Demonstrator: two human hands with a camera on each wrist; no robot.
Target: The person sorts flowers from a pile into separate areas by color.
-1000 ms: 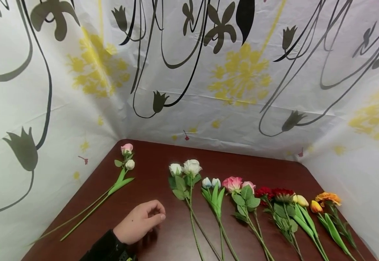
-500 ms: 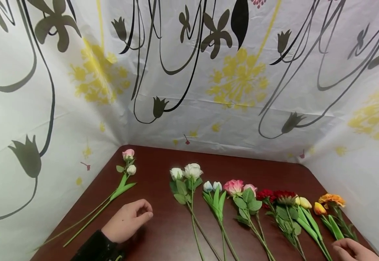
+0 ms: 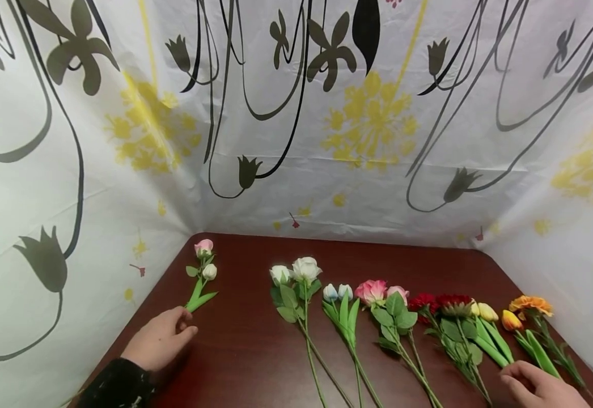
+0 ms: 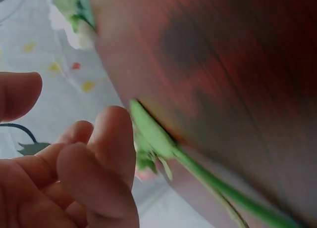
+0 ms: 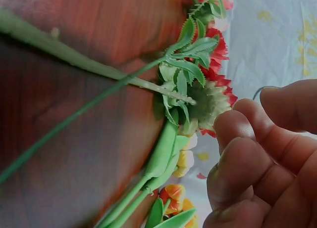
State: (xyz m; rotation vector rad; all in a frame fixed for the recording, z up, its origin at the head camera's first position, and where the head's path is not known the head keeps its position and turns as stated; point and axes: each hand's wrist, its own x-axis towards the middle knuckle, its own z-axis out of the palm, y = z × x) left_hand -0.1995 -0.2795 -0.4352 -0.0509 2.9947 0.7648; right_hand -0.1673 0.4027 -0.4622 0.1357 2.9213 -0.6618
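Note:
At the table's left lie a pink rose (image 3: 203,247) and a white tulip (image 3: 209,272). My left hand (image 3: 161,340) is over their stems, hiding most of them. In the left wrist view, its fingers (image 4: 111,139) bend loosely with nothing between them, and the green stems (image 4: 218,188) run past beyond. My right hand (image 3: 541,388) hovers at the lower right, near the stems of the yellow tulips (image 3: 487,312) and the orange tulip (image 3: 511,320). Its relaxed fingers (image 5: 237,168) hold nothing in the right wrist view.
Across the dark red-brown table (image 3: 245,351) lie white roses (image 3: 306,268), pale blue tulips (image 3: 344,292), pink roses (image 3: 372,292), dark red flowers (image 3: 452,304) and an orange flower (image 3: 530,305). A patterned white sheet (image 3: 286,130) rises around the table's back and sides.
My left hand has moved left from the table's middle onto the pink rose and white tulip stems. My right hand has entered at lower right and shifted slightly left and up.

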